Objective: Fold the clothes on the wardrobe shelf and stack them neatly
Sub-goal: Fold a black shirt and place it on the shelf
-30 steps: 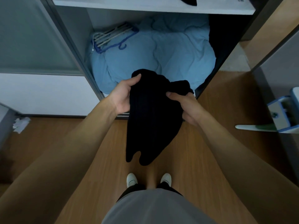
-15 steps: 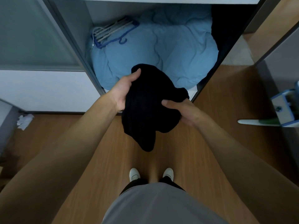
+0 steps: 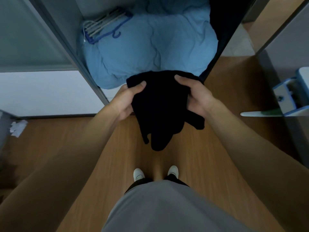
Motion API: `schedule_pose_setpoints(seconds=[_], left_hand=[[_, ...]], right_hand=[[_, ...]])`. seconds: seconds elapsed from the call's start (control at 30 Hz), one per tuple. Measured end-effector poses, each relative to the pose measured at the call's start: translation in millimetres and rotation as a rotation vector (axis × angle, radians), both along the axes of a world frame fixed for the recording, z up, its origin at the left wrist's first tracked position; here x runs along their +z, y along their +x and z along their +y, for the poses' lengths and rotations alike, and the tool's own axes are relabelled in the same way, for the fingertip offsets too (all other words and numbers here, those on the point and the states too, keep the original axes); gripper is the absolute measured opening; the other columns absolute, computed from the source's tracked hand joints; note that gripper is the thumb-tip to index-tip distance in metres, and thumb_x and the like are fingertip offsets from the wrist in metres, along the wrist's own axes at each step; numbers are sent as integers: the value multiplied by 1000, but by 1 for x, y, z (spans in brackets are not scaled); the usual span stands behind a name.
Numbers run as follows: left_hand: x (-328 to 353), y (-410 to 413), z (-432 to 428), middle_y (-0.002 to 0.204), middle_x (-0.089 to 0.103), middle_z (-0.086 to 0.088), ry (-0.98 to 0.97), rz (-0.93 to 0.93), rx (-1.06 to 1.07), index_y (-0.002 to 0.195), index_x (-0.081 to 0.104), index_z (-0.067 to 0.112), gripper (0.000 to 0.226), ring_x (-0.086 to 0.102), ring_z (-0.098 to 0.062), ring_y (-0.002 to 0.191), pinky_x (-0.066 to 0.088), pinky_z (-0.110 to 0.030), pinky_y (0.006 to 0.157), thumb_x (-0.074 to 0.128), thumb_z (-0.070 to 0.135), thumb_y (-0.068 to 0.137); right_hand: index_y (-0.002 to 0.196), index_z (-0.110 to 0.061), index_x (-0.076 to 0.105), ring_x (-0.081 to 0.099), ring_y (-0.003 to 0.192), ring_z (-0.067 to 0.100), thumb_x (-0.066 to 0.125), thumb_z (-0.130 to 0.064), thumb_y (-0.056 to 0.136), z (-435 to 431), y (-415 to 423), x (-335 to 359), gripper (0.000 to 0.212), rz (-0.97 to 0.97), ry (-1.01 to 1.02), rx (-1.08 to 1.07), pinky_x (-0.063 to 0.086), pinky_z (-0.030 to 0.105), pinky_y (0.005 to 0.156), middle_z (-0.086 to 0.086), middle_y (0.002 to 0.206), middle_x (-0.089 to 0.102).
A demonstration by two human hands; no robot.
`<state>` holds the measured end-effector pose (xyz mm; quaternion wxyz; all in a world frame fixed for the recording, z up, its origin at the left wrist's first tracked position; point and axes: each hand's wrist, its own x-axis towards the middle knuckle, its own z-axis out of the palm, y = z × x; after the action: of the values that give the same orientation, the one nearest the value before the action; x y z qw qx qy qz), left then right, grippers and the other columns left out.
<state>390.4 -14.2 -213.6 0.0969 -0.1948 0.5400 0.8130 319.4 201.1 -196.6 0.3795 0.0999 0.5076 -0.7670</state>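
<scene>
Both hands have re-gripped since half a second ago: your right hand (image 3: 199, 96) has come up from under the bundle to its top edge, and the black garment (image 3: 160, 113) now hangs spread between the two grips rather than balled up. Left hand (image 3: 127, 100): thumb pressed on top of the left corner, fingers curled underneath, pinching the cloth. Right hand: thumb over the front, fingers wrapped behind, closed on the right side. Garment is in mid-air in front of the open wardrobe (image 3: 70, 47), its loose tails dangling over the wood floor (image 3: 192, 156); it touches neither that nor the blue bedding (image 3: 150, 52) packed into the wardrobe bottom, where a bunch of hangers (image 3: 107, 24) lies at back left. Top-edge hold makes sense to me: gravity pulls the fabric straight so you can find the seams and set the first fold. Looks like early folding, no clean crease yet. The shelf is out of shot, so I can't tell what's stacked there.
</scene>
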Motion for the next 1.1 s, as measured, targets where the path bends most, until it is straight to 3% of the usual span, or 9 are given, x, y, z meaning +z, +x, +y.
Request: schedule_pose_setpoints(seconds=[0.1,0.3,0.63,0.8,0.9,1.03,1.1], left_hand=[[7,-7,12,117,73,-13,81,-18,77,119,69,7,29,71,-27,107,59,-34,79,66,24,96],[8,-9,9,115,74,-7,126,-102,83,122,68,13,37,72,-22,104,60,-31,75,62,39,96],[8,-11,-15,123,71,-7,209,-61,113,127,64,11,40,68,-23,113,59,-34,85,58,37,97],[10,-10,-19,119,72,-11,228,-103,64,123,66,8,38,70,-25,109,60,-34,81,55,37,100],[13,-13,-19,118,73,-11,237,-82,65,116,73,9,39,70,-25,108,60,-33,81,55,39,100],[18,-18,-16,117,73,-10,262,-28,70,104,79,11,40,71,-23,107,59,-32,80,53,40,101],[18,-21,-17,117,73,-10,242,-20,66,103,80,12,39,71,-23,106,60,-31,79,53,40,100]], right_hand=[[121,-14,70,70,111,20,73,-26,91,11,4,-10,32,85,45,110,58,27,84,7,120,73],[129,-8,63,69,111,23,67,-22,96,16,0,-18,35,241,252,121,56,31,94,9,119,73],[129,-3,62,67,115,27,56,-26,102,19,-6,-3,36,151,36,-102,57,37,92,14,124,70],[136,-3,55,65,119,31,48,-31,105,25,-16,-5,43,43,-122,-249,46,46,110,17,130,66],[142,-6,51,56,130,31,52,-36,102,29,-18,-6,50,66,-191,-129,39,46,115,16,141,58],[139,-11,54,60,127,26,66,-21,96,21,-13,-12,46,230,-20,154,44,44,111,10,136,63],[136,-10,56,63,123,24,69,-15,94,13,-9,-14,45,285,39,168,46,40,110,9,131,67]])
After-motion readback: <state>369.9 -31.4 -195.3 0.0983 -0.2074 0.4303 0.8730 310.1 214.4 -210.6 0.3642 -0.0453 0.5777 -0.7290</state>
